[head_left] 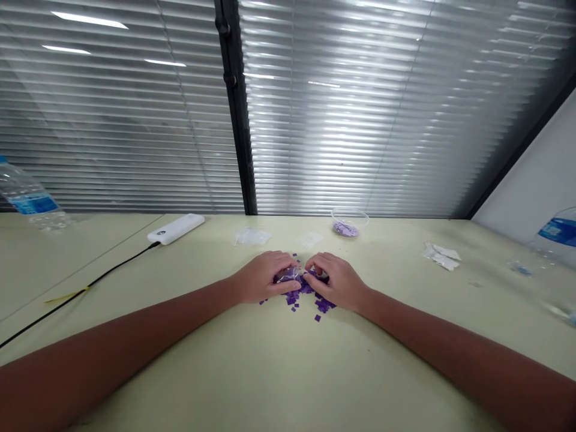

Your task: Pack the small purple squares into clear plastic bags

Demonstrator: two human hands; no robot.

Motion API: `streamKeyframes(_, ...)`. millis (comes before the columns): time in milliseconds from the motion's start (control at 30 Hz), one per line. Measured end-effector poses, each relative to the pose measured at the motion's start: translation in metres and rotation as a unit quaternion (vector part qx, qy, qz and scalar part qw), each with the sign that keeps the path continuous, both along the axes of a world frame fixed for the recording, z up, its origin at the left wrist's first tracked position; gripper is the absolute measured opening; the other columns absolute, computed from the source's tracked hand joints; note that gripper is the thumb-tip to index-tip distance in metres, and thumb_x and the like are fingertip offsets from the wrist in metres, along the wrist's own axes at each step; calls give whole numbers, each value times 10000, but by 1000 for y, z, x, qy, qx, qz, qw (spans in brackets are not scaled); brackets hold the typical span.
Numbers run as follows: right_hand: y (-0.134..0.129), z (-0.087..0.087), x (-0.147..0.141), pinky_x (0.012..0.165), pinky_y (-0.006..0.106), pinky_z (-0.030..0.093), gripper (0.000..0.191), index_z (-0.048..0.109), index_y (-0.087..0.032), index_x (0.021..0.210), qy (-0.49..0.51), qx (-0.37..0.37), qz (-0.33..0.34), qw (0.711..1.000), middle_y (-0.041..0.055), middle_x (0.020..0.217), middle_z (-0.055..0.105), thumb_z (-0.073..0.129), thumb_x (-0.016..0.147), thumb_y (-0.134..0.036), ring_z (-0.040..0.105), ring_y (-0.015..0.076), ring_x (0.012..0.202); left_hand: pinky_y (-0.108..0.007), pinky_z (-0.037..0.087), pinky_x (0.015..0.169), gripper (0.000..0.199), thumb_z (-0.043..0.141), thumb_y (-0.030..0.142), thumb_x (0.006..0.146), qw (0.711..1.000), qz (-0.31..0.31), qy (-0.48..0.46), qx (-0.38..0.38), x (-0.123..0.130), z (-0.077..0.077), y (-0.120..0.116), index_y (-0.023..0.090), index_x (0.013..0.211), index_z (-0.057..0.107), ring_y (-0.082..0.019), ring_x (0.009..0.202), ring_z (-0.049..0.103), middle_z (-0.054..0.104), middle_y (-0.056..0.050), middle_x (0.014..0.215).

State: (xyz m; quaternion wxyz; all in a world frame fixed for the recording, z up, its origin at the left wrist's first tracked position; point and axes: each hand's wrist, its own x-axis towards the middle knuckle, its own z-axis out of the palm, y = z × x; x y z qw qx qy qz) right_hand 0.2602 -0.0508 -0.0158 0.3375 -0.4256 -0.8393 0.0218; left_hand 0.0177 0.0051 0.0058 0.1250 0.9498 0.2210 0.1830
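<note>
Small purple squares (324, 305) lie in a loose pile on the table, between and under my two hands. My left hand (263, 277) is closed around a small clear plastic bag (289, 275), its thumb along the near side. Purple shows through the bag's shiny film. Right beside the bag's opening, my right hand (339, 281) has its thumb and fingers curled in among the squares. What its fingertips hold is too small and too hidden to make out.
Behind the hands are flat clear plastic bags (252, 236) and a clear round bowl (350, 222) holding pale purple pieces. A white power bank (176, 229) with a black cable lies left. Crumpled white paper (441, 256) is right. Water bottles (33, 201) stand at both sides.
</note>
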Motion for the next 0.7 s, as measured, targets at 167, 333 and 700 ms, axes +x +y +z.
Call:
streamKeyframes(167,1,-1,1,654,289,409,192,666,-218,960,-23,-36,-29,999,17,825,690,653,945,-409,596,171,729,-329,436,805,404,558,586,988,999,35,4,10,0,-3,1,229,1153,653,-239,947,624,698,-56,1043)
streamKeyframes(333,1,-1,2,731,307,438,275,683,-233,1035,-40,-39,11,998,19,875,710,724,878,-455,623,188,781,-333,436,791,403,534,591,994,997,71,2,29,1,-4,2,228,1115,662,-244,945,629,702,-57,1044)
streamKeyframes(700,10,-9,7,720,276,442,55,684,-232,984,-38,-63,68,995,-1,834,697,668,963,-281,616,155,764,-327,425,784,386,526,583,996,997,72,8,20,0,-4,2,236,1095,662,-222,907,618,693,-33,1005)
